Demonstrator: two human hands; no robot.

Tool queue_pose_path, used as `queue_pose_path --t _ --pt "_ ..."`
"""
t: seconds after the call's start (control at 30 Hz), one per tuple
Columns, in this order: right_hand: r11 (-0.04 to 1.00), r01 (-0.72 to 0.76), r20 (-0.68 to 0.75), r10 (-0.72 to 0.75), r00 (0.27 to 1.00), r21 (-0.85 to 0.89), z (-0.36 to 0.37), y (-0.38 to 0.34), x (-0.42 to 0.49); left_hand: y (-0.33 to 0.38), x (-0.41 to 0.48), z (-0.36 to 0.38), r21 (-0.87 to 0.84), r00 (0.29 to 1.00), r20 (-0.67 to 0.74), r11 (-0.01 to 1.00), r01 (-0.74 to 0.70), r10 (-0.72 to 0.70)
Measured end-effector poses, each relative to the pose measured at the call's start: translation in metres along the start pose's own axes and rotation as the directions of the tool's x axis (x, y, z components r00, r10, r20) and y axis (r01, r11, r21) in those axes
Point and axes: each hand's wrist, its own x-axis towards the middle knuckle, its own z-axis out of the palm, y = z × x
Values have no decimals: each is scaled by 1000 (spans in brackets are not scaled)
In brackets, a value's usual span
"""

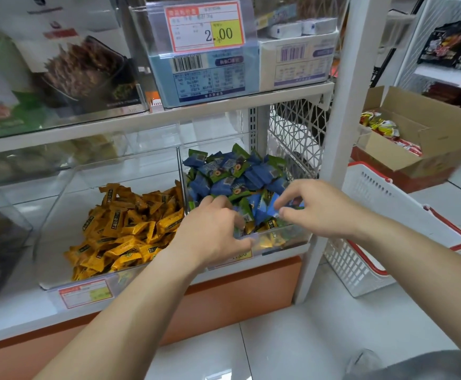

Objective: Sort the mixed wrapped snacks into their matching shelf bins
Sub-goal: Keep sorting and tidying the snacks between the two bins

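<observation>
Left bin [67, 185]: clear plastic, on the lower shelf, holding only yellow snacks [130, 226] heaped toward its front.
Right bin [295, 237]: just beside it, wall against wall. It holds a pile of blue and green snacks [232, 171], with a few stray yellow snacks [267, 241] low against the front wall.
Left hand [213, 229]: over the front rim of the right bin, fingers curled down into the pile close to the strays. The fingertips are buried, so it cannot be told whether it has a packet.
Right hand [317, 207]: further right over the same bin, thumb and forefinger drawn together on the edge of a blue snack [265, 208] — it looks like a pinch, though the wrapper blurs into its neighbours.
Handling: small, light pillow packs. The glossy wrappers are probably slippery and will crumple rather than break. The surest hold is a pinch on a crimped end or across the middle, one packet at a time — a scoop would drag neighbours along.
Step in hand: by the look of it, picking the yellow strays out for the left bin (a short carry over the shared wall).
Nearby: a white basket [388, 215] with red handles stands to the right.
</observation>
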Motion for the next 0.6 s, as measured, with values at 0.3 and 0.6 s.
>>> queue_pose_path --t 0.3,0.6 --pt "868 -69 257 -69 964 491 23 -20 4 1 3 10 -281 994 -108 960 -9 -23" --pt "961 -102 50 92 995 258 -7 15 6 4 13 22 26 979 -175 994 107 -101"
